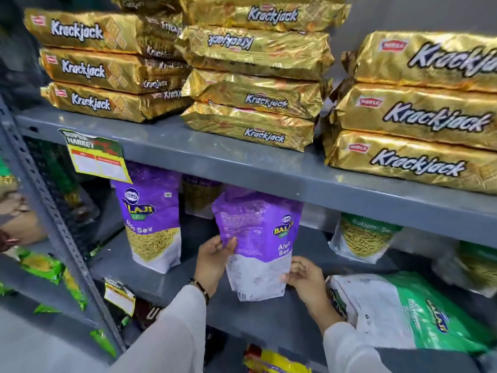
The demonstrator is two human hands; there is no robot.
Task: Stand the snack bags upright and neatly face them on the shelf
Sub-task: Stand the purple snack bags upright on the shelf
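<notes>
Purple snack bag (258,246) stands nearly upright on the grey shelf (269,316), turned partly sideways; your left hand (213,261) pinches its left edge, your right hand (305,278) grips its lower right corner. Another purple bag (152,219) stands faced beside it.

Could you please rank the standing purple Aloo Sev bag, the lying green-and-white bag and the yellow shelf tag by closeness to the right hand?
From the right hand:
1. Green-and-white bag, lying just right of it.
2. Standing purple Aloo Sev bag, far left on the same shelf.
3. Yellow shelf tag, upper left on the shelf edge.
</notes>
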